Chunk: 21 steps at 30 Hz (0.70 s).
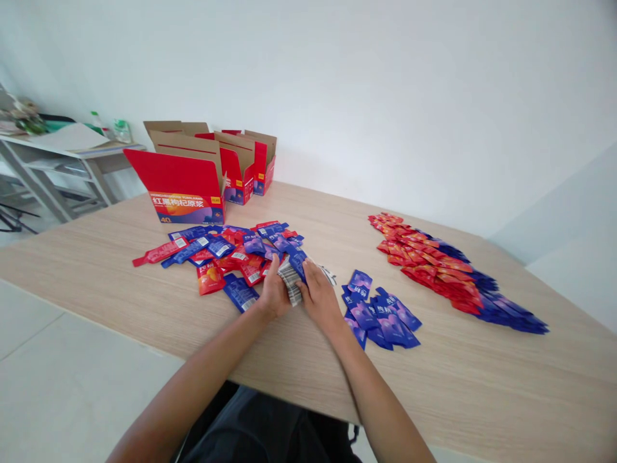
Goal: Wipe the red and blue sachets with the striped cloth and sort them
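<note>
My left hand [274, 293] and my right hand [319, 294] are close together over the table, both closed around a stack of sachets [290, 281]. White barcode-like stripes run along the stack's near side, and a blue sachet face shows on top. Just beyond and left of my hands lies a loose pile of mixed red and blue sachets [240, 256], some with barcodes up. To the right of my right hand, several blue sachets [380, 315] lie in a small overlapping group. My fingers hide part of the held stack.
Red cardboard boxes [186, 206] with raised flaps stand at the back left. Long overlapping rows of red sachets [429, 263] and blue sachets [511, 312] lie at the right. The wooden table [457, 379] meets a white wall. Another desk [72, 151] stands far left.
</note>
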Each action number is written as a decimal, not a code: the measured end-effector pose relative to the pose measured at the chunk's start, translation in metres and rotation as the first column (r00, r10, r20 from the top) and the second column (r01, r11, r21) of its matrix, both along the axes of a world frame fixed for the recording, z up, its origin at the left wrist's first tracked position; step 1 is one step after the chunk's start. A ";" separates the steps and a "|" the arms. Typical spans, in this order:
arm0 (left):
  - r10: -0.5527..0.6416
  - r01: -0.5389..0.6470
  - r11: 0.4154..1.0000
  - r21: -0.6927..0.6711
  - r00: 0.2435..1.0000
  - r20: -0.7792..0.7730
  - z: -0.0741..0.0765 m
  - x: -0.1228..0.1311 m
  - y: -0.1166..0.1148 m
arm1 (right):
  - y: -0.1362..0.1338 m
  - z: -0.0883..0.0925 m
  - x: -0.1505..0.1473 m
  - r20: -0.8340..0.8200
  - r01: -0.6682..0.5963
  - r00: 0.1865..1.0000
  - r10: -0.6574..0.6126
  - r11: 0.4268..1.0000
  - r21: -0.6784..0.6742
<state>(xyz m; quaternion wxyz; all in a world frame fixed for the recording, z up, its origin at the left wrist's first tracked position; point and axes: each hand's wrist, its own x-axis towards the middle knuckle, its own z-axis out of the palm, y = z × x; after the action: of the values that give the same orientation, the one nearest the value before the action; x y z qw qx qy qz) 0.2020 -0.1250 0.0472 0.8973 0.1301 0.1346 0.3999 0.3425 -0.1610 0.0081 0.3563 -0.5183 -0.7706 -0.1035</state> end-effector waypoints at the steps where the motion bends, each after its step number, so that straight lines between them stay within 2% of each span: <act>1: 0.014 -0.014 1.000 0.002 1.000 0.001 0.000 0.000 0.000 | 0.000 -0.002 -0.001 -0.005 -0.006 1.000 0.006 1.000 -0.005; 8: 0.152 -0.151 0.988 0.017 0.987 -0.043 0.011 -0.014 0.009 | -0.002 -0.004 -0.012 -0.006 -0.157 0.988 0.157 0.987 0.019; 13: 0.209 -0.203 0.976 0.078 0.975 -0.074 0.015 -0.023 0.014 | -0.004 -0.013 -0.023 -0.026 -0.138 0.990 0.139 0.989 0.053; 16: 0.141 -0.134 0.988 0.082 0.986 -0.085 0.010 -0.019 0.010 | -0.003 -0.014 -0.023 -0.015 -0.125 0.992 0.126 0.991 0.056; 21: -0.067 0.072 0.996 0.055 0.994 -0.089 0.001 -0.003 -0.005 | -0.005 -0.008 -0.018 -0.077 -0.097 0.992 0.103 0.993 0.069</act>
<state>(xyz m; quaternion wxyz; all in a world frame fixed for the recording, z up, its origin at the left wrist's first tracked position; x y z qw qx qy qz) 0.1985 -0.1302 0.0487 0.8997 0.1779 0.1576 0.3662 0.3246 -0.1657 -0.0003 0.4084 -0.4708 -0.7768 -0.0899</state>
